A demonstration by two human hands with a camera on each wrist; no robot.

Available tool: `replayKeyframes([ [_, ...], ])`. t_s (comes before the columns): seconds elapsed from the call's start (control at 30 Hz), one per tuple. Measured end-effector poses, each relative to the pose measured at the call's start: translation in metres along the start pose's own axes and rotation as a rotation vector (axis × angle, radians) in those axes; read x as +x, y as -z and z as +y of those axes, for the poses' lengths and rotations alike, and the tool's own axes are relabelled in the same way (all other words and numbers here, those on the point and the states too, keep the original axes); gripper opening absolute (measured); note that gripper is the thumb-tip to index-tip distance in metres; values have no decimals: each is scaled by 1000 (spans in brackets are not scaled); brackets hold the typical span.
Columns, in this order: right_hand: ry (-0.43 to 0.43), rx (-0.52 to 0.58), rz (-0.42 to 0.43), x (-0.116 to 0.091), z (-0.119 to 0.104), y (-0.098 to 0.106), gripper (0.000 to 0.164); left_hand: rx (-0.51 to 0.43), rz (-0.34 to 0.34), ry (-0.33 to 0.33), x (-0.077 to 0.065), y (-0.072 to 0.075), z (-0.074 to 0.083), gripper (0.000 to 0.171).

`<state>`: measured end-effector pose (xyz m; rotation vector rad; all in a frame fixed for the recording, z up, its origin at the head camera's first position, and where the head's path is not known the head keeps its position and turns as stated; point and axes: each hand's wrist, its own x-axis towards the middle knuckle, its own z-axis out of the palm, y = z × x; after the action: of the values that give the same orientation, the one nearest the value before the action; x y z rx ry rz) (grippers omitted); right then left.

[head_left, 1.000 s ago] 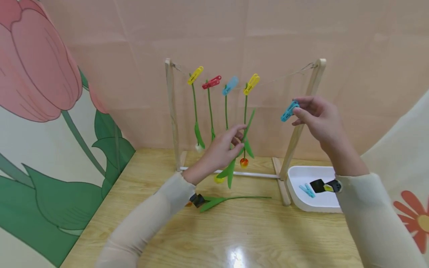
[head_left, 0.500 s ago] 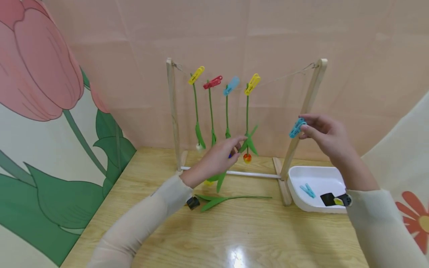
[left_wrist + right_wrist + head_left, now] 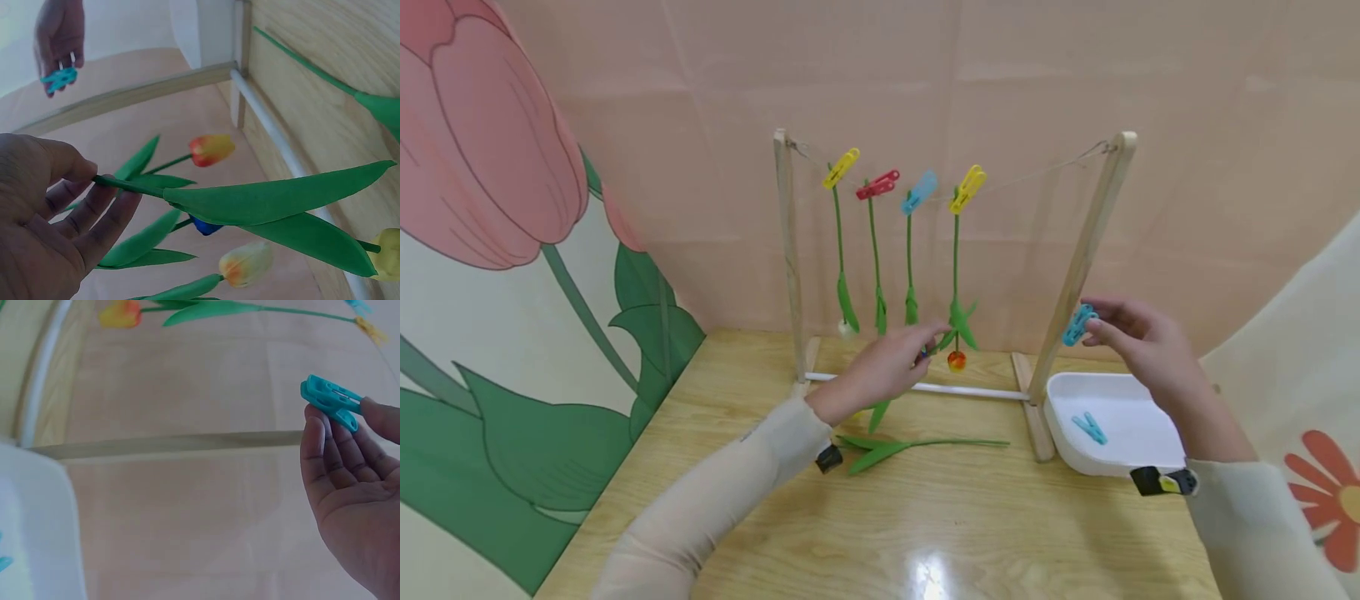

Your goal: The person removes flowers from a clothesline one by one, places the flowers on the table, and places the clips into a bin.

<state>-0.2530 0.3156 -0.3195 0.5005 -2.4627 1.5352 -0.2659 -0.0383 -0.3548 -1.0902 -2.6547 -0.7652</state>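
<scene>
In the left wrist view my left hand [image 3: 53, 219] pinches the green stem of an artificial yellow tulip [image 3: 262, 197] between thumb and fingers. Its leaves spread away from the hand and its yellow bloom is cut off at that view's edge. My right hand [image 3: 1153, 354] holds a blue clothespin [image 3: 1078, 325] in its fingertips, beside the rack's right post. Several tulips hang bloom-down from a string [image 3: 1037, 171], each held by a clothespin. The rightmost, an orange-red tulip [image 3: 956, 360], hangs from a yellow clothespin [image 3: 967, 189], just beyond my left fingertips.
A wooden rack with a right post [image 3: 1086, 250] and a white bottom bar [image 3: 970, 390] carries the string. Another tulip [image 3: 880, 456] lies on the table before it. At the right, a white tray [image 3: 1112, 462] contains a light blue clothespin [image 3: 1090, 427].
Both hands have come down, the right one also moving right with the blue clothespin. My left hand has lowered the yellow tulip while keeping its hold. The hanging tulips stay on the string.
</scene>
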Motion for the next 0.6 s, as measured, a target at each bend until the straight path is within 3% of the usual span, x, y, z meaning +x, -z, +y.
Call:
replayKeyframes([
  [0.13,20,117,-22,-8,14,1,30,26,-18,9,-2,-6,-4,48],
  [0.3,28,184,-10,-17,26,4,31,56,-40,13,-3,-11,-3,49],
  [0.4,4,174,-3,-21,32,6,31,66,-58,22,-3,-13,-1,51],
  [0.6,-42,53,16,-28,44,8,34,81,-90,42,-1,-22,0,57],
])
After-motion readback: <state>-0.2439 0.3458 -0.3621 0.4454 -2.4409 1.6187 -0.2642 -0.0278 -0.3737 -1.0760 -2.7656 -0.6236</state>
